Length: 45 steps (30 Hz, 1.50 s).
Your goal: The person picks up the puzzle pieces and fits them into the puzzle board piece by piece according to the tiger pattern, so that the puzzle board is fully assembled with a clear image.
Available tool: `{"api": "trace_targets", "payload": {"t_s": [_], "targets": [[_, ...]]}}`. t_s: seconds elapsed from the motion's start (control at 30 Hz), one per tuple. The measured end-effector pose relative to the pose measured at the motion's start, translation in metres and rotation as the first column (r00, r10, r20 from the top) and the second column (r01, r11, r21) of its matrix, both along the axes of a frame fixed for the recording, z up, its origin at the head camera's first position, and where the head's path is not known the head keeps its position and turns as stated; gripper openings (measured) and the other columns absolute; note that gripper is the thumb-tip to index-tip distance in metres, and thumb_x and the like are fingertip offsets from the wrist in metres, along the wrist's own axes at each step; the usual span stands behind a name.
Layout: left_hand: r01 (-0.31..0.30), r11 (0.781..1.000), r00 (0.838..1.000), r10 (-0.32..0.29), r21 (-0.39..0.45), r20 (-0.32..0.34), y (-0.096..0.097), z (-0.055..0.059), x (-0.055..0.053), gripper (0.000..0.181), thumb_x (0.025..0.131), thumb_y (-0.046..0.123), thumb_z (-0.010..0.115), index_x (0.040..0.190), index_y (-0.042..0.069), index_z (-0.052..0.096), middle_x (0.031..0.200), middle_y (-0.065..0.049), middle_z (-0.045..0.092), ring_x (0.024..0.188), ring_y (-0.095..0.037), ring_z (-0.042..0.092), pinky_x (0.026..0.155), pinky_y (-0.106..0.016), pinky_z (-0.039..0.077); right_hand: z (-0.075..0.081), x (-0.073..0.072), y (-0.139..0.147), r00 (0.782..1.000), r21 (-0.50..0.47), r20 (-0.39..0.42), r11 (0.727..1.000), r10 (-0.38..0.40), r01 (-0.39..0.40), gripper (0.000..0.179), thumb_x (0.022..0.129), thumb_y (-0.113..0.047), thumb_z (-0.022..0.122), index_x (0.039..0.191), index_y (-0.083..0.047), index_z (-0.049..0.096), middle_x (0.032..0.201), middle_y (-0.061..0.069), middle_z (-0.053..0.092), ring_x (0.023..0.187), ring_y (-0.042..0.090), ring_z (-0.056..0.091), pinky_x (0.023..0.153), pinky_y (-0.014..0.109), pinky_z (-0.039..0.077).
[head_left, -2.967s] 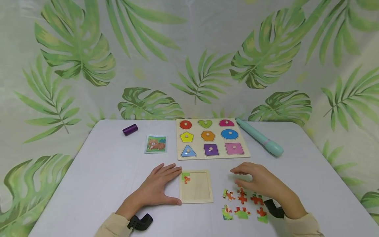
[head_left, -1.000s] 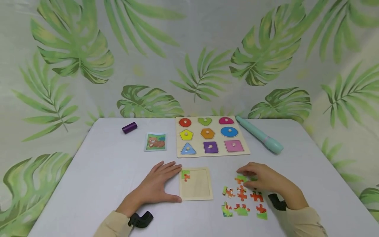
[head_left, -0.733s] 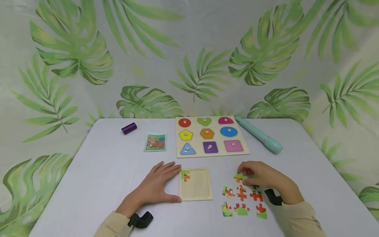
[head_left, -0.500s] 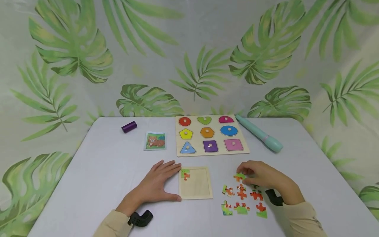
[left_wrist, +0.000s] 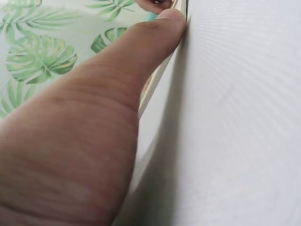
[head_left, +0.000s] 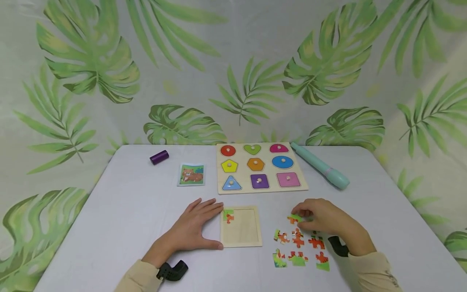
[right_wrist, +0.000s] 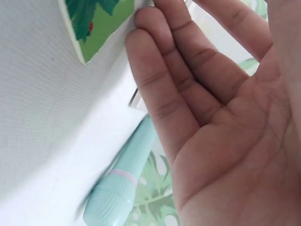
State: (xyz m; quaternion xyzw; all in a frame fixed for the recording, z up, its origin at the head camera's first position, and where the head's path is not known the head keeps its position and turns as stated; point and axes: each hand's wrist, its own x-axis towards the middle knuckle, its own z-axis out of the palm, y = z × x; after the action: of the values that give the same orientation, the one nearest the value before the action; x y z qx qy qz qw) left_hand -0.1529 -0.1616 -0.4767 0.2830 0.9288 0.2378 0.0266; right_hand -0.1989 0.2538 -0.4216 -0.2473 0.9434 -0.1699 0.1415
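Observation:
In the head view my left hand (head_left: 193,227) lies spread along the left side of a square wooden puzzle tray (head_left: 259,227). Its fingertips touch the upper left corner and its thumb touches the lower left one. One green and orange jigsaw piece (head_left: 228,216) sits in the tray's upper left corner. My right hand (head_left: 324,217) pinches another jigsaw piece (head_left: 294,219) between thumb and index finger, right of the tray. Below it lie several loose pieces (head_left: 297,238). Under the right palm, a green piece with a ladybug (right_wrist: 106,33) shows in the right wrist view.
Behind the tray lies a wooden shape board (head_left: 268,165) with knobbed pieces. A mint green microphone-shaped tube (head_left: 321,166) is at its right. A tiger picture card (head_left: 191,174) and a purple cylinder (head_left: 159,157) lie at the back left.
My right hand has come down from above the pieces and taken hold of one at the top of the group, shifting it slightly left. The left hand stays put.

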Motion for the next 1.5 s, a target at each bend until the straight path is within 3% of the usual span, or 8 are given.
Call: {"api": "trace_targets", "payload": {"t_s": [0.4, 0.8, 1.2, 1.5], "targets": [[-0.011, 1.000, 1.000, 0.011, 0.005, 0.009, -0.0006, -0.0019, -0.0019, 0.107, 0.073, 0.079, 0.074, 0.158, 0.021, 0.044, 0.162, 0.008, 0.043, 0.156, -0.018, 0.029, 0.130, -0.050, 0.012, -0.0009, -0.0023, -0.0001, 1.000, 0.009, -0.007, 1.000, 0.014, -0.013, 0.033, 0.085, -0.029, 0.084, 0.118, -0.024, 0.077, 0.095, -0.016, 0.065, 0.086, 0.006, 0.056, 0.076, 0.026, 0.055], [-0.021, 1.000, 0.998, 0.021, 0.014, 0.056, 0.0011, -0.0035, 0.0053, 0.106, 0.073, 0.080, 0.074, 0.157, 0.023, 0.046, 0.161, 0.010, 0.044, 0.156, -0.018, 0.029, 0.130, -0.052, 0.012, -0.0047, 0.0029, 0.0034, 0.998, -0.053, 0.003, 0.997, 0.056, -0.056, 0.032, 0.086, -0.027, 0.082, 0.117, -0.022, 0.078, 0.103, -0.016, 0.068, 0.087, 0.002, 0.058, 0.076, 0.025, 0.057], [-0.017, 1.000, 0.999, 0.016, 0.004, 0.048, 0.0012, -0.0014, 0.0030, 0.107, 0.073, 0.082, 0.072, 0.157, 0.022, 0.046, 0.162, 0.009, 0.044, 0.156, -0.018, 0.029, 0.130, -0.052, 0.012, -0.0008, 0.0021, 0.0040, 0.999, -0.063, -0.010, 0.997, 0.044, -0.045, 0.032, 0.086, -0.027, 0.083, 0.117, -0.022, 0.078, 0.100, -0.017, 0.067, 0.084, 0.003, 0.056, 0.072, 0.022, 0.055], [-0.016, 1.000, 0.999, 0.016, 0.003, 0.032, 0.0007, -0.0007, 0.0008, 0.106, 0.073, 0.082, 0.071, 0.157, 0.023, 0.046, 0.161, 0.009, 0.044, 0.155, -0.018, 0.029, 0.130, -0.052, 0.013, 0.0044, -0.0016, 0.0014, 0.995, -0.055, -0.085, 0.997, 0.054, -0.058, 0.032, 0.086, -0.029, 0.083, 0.116, -0.021, 0.079, 0.097, -0.016, 0.067, 0.085, 0.003, 0.058, 0.075, 0.027, 0.057]]}}
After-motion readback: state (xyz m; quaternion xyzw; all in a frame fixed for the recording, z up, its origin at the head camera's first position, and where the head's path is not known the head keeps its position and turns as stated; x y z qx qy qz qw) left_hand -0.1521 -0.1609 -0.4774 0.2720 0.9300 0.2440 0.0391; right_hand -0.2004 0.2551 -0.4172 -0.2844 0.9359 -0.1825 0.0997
